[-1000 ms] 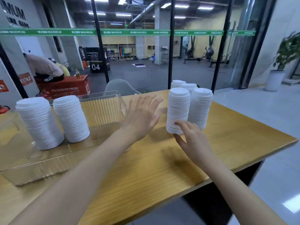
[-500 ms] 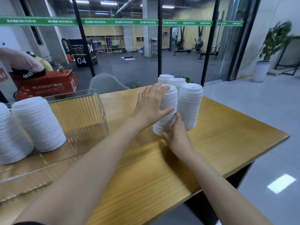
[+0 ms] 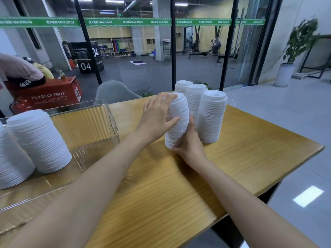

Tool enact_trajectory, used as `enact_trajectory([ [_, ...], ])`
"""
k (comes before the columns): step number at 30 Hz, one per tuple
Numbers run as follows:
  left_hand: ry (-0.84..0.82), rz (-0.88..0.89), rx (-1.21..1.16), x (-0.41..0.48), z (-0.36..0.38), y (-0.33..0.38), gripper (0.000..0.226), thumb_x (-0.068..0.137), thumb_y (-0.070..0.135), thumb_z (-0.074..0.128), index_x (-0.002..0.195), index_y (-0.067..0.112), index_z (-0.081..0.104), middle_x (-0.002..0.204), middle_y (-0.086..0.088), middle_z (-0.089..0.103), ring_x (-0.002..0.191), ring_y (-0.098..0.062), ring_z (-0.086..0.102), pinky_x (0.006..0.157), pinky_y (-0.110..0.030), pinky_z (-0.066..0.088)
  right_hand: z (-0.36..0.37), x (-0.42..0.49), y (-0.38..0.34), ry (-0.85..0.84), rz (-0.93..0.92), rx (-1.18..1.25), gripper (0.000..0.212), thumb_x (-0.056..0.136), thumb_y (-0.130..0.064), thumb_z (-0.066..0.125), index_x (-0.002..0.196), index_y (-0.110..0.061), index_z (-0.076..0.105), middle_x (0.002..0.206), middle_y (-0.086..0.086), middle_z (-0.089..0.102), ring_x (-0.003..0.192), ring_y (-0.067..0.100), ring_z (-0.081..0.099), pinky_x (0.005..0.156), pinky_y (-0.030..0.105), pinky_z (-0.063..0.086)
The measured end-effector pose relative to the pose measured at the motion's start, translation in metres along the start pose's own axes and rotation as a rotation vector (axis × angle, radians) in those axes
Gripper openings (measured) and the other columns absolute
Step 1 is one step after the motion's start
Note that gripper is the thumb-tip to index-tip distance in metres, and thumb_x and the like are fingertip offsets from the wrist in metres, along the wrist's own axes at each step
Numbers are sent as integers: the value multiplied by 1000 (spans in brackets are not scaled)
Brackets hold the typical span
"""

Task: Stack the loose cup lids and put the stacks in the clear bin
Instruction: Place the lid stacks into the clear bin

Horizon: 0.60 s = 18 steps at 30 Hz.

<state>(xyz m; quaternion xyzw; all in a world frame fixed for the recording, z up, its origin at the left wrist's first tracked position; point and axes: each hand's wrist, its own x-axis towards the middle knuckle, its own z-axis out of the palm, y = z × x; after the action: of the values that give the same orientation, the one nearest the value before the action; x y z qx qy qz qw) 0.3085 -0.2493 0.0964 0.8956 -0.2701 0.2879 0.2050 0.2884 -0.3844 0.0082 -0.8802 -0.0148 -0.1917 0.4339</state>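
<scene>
1. Head view: a second ago both hands were open and short of the lids. Now the left hand (image 3: 157,119) has its fingers (image 3: 162,101) wrapped round the upper part of the nearest stack of lids (image 3: 179,111), thumb across its front. The right hand (image 3: 189,145) grasps its foot, fingertips hidden behind the lids
2. That stack is between the two hands on the tabletop (image 3: 179,185), leaning slightly; I cannot tell whether its base has lifted. I'd judge the grasp made and the carry next
3. The clear bin (image 3: 111,111) sits well left of the left fingers, with binned stacks (image 3: 39,140) already inside; the waiting stacks (image 3: 212,115) stand just right of and beyond the right hand
4. Half a second ago the hands were already closing on it; since then nothing else has shifted
</scene>
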Motion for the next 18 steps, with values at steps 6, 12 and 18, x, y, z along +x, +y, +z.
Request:
enact_trajectory([
  [6, -10, -14, -73, -3, -10, -6, 63, 85, 29, 70, 141, 17, 44, 142, -6, 43, 129, -29, 42, 109, -41, 32, 7, 0, -9, 19, -51, 48, 126, 57, -24, 87, 152, -32, 5, 133, -2, 51, 121, 26, 51, 97, 53, 47],
  [12, 44, -11, -57, 2, -47, -2, 66, 82, 41, 61, 142, 22, 42, 143, -3, 43, 126, -31, 44, 105, -48, 37, -10, -1, -45, 32, -190, 60, 124, 56, -10, 88, 148, -30, 7, 130, -10, 46, 112, 18, 52, 87, 47, 54],
  [18, 141, 44, 1, 0, -109, 5, 61, 86, 39, 57, 143, 26, 40, 141, -4, 45, 121, -30, 45, 101, -49, 37, -23, 4, -103, 29, -227, 29, 137, 56, -12, 90, 154, -27, -5, 139, 4, 42, 118, 24, 51, 91, 48, 53],
])
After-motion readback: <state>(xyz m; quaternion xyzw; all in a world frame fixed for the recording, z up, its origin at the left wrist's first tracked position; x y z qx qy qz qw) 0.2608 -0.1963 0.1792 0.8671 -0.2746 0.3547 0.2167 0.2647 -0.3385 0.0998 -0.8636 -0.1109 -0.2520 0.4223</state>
